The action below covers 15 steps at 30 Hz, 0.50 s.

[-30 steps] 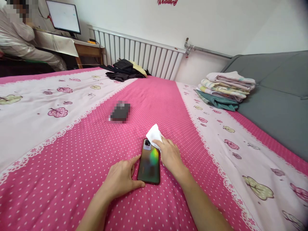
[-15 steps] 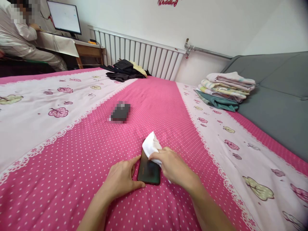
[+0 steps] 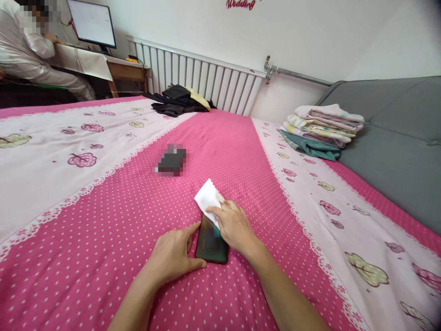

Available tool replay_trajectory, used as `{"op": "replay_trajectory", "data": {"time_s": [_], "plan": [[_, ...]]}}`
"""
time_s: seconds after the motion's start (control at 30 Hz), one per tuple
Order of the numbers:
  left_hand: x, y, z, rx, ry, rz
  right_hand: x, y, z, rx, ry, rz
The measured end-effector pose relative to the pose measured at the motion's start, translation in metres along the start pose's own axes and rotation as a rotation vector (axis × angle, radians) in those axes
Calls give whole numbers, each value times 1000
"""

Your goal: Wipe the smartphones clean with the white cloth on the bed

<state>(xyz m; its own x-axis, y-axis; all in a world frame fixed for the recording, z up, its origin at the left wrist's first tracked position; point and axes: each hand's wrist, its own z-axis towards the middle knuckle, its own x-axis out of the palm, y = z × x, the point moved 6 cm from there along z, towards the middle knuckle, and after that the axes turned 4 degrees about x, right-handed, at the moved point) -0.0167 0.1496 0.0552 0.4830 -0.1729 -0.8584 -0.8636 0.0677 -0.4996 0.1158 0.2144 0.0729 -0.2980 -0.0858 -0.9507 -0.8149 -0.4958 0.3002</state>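
A dark phone lies back-up on the pink dotted bedsheet in front of me. My left hand rests beside it, thumb and forefinger bracing its left edge and lower corner. My right hand presses a white wipe onto the phone's upper part, fingers pinched on the cloth; the phone's camera end is hidden beneath it.
A small dark blurred object lies farther up the bed. Folded cloths are stacked at the right by a grey headboard. Dark clothes lie near the radiator. A person sits at a desk with a monitor at the far left.
My right hand has slid the wipe from the phone's camera end down over its back, then up and to the left again. My left hand has stayed in place.
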Motion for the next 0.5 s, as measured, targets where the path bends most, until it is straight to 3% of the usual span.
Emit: {"op": "replay_trajectory", "data": {"time_s": [0.27,0.5], "plan": [[1,2,-1,-10,19,-27,-2,-17,-1,204,26,-75],[2,3,0,-2,15,-16,-14,-18,-17,333,144,-238]]}}
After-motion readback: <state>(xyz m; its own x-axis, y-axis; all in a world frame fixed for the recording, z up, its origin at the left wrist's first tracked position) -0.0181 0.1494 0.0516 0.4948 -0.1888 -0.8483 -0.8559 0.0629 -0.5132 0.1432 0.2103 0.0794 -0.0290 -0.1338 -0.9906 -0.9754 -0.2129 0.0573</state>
